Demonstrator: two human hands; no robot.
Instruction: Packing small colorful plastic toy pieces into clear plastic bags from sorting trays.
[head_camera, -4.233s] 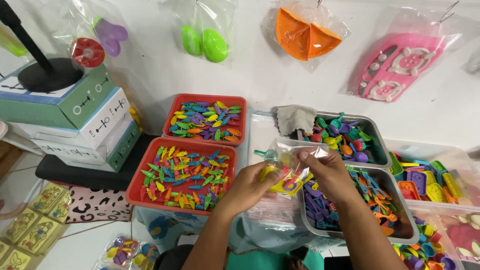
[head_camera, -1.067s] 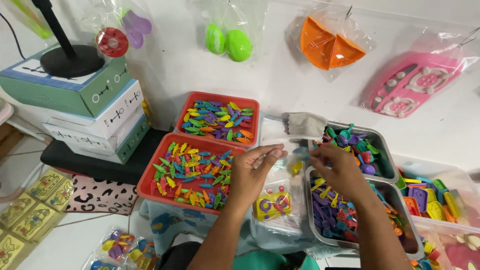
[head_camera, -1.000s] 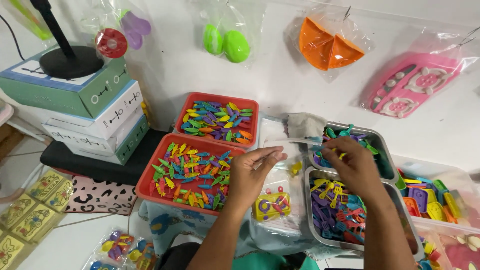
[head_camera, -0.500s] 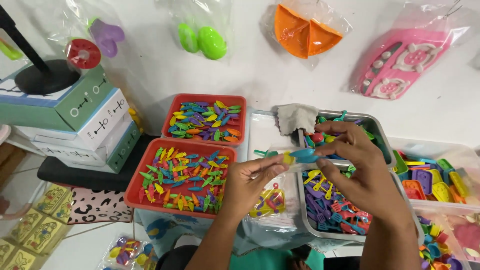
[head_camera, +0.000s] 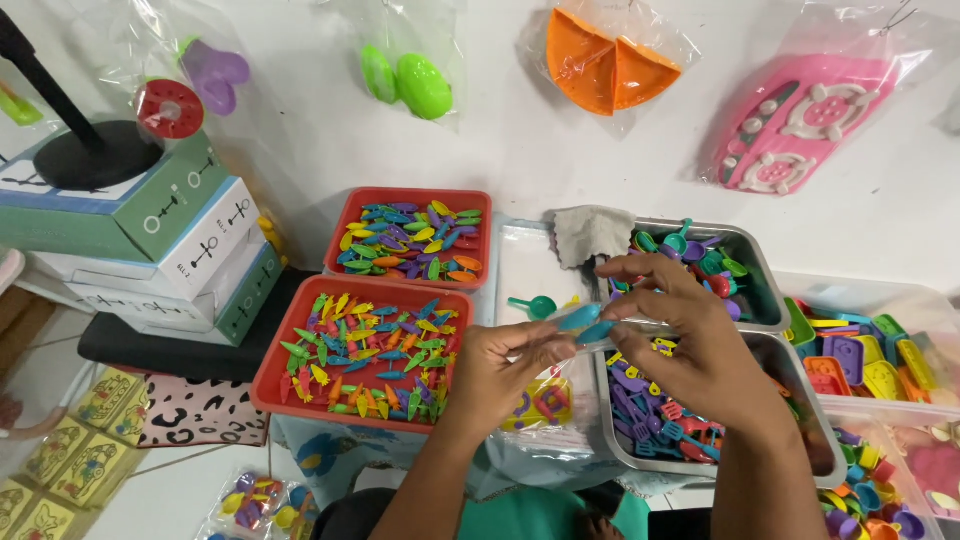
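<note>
**Both hands pinch small toy pieces at the mouth of a clear bag**

Both hands meet over the middle of the table. Left hand (head_camera: 505, 365) has its fingertips closed on the upper edge of a clear plastic bag (head_camera: 540, 410) and on a small blue toy piece (head_camera: 580, 318) at its mouth. Right hand (head_camera: 690, 345) reaches across from the other side, thumb and forefinger pinched on the same cluster of blue pieces, so the 2 hands almost touch. How many pieces sit between the fingers cannot be told.

Inside the bag lie yellow, purple and pink toy bits. Just behind the fingers a green scoop (head_camera: 530, 305) lies loose on a clear tray.

To the left sit 2 red trays (head_camera: 275, 375) full of tiny coloured pieces. To the right, 2 metal trays (head_camera: 760, 300) hold toy spoons and purple utensils, with a grey cloth (head_camera: 592, 232) draped over the far one's corner. Boxes (head_camera: 170, 240) are stacked at far left.

Judging by the grip, the risk is a slip: the pieces are small and smooth, held only by fingertips, and the bag's mouth is limp. If it sags shut, a piece could drop beside it into the wrong tray and get lost in the mix.
</note>
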